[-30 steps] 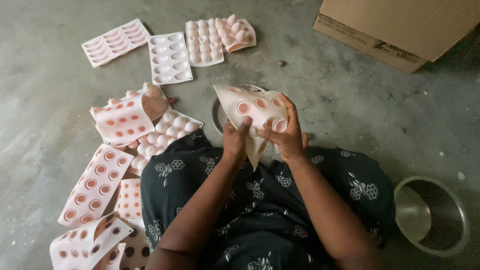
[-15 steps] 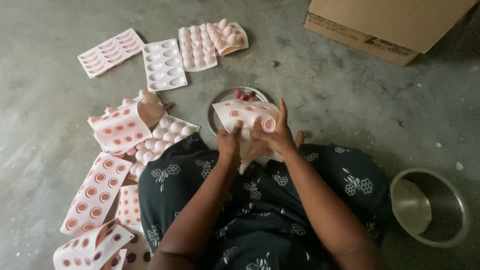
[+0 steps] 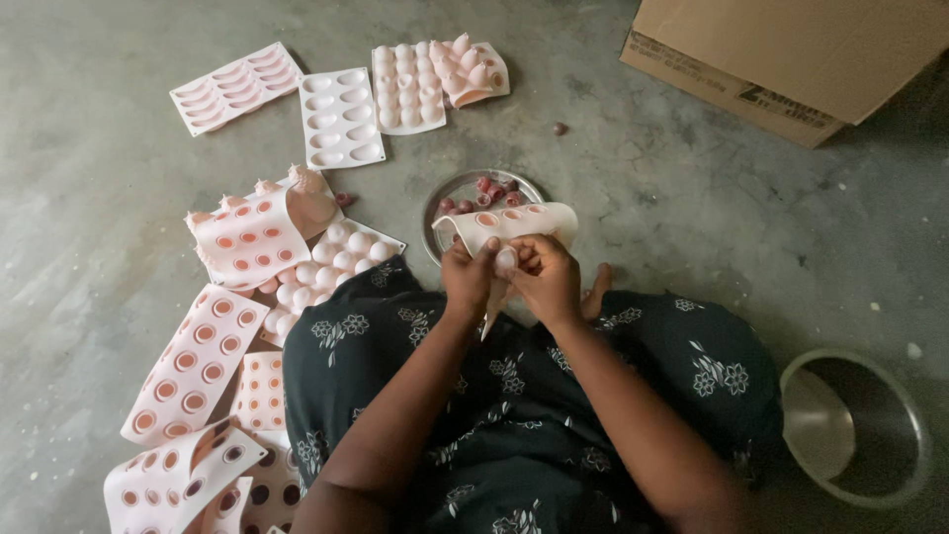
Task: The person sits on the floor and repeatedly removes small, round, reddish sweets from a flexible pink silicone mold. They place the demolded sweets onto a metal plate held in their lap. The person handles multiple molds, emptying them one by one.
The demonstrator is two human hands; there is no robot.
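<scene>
Left hand (image 3: 469, 280) and right hand (image 3: 547, 280) both clasp a folded pale pink silicone mould sheet (image 3: 509, 225); round steel plate (image 3: 450, 195) at twelve o'clock.

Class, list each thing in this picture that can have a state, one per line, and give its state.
Pink silicone mould sheet: bent over, gripped by left hand and right hand.
Round steel plate: holds several dark red pieces.
Steel bowl: upright, looks empty.
Brown cardboard box: flap open.
White oval-cavity mould: flat, cavities empty.
</scene>
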